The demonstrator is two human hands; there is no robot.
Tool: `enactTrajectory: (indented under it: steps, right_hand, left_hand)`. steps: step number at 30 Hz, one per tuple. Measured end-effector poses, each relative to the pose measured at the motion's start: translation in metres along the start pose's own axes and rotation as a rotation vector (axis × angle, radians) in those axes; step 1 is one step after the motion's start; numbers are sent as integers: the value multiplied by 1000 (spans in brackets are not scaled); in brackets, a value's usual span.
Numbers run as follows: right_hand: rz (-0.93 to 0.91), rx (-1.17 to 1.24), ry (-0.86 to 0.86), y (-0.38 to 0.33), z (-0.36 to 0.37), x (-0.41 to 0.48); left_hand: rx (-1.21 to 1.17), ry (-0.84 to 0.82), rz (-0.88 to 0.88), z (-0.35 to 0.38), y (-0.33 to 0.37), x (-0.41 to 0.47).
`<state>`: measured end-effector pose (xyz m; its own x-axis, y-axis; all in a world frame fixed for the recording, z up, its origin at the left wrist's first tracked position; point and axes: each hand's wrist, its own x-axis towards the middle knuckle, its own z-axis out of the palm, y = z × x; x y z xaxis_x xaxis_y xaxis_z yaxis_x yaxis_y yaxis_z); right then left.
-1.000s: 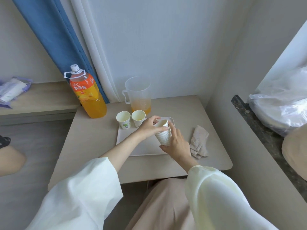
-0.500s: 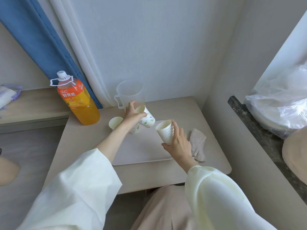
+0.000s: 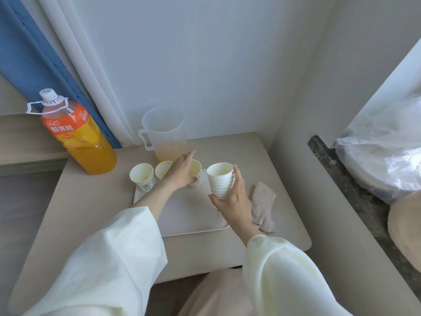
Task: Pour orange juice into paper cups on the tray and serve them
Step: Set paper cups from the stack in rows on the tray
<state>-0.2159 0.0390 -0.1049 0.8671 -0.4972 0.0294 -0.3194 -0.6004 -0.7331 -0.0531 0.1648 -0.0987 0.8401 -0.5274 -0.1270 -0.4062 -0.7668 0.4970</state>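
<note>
Cups: a stack (image 3: 222,183) sits in your right hand (image 3: 235,201), fingers curled round it, above the tray (image 3: 193,222). Your left hand (image 3: 181,173), fingers nearly straight, touches the third cup (image 3: 197,173) of three at the tray's far edge. Pouring and serving seem not yet done. A cloth (image 3: 263,206) lies on the beige table (image 3: 284,179). Behind stand the jug (image 3: 164,133), holding little juice, the bottle (image 3: 77,137), a blue curtain (image 3: 34,65) and a white wall (image 3: 227,65).

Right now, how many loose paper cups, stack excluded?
3, along the tray's far edge: left cup, middle cup partly behind the left hand, right cup at its fingers. The right hand holds the stack.
</note>
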Motion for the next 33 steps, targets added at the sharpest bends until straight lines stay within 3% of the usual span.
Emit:
enactTrajectory:
  steps: [15,29,33]
  right_hand:
    - [19,9,36,5,14,3]
    - [-8,3,30,6,12,2]
    - [1,-2,53,3,5,-2]
  left_hand:
    - [69,1,93,11,-9,10]
    - [161,-30,53,15,-9,5]
    - [91,103,111,6,-3,-7]
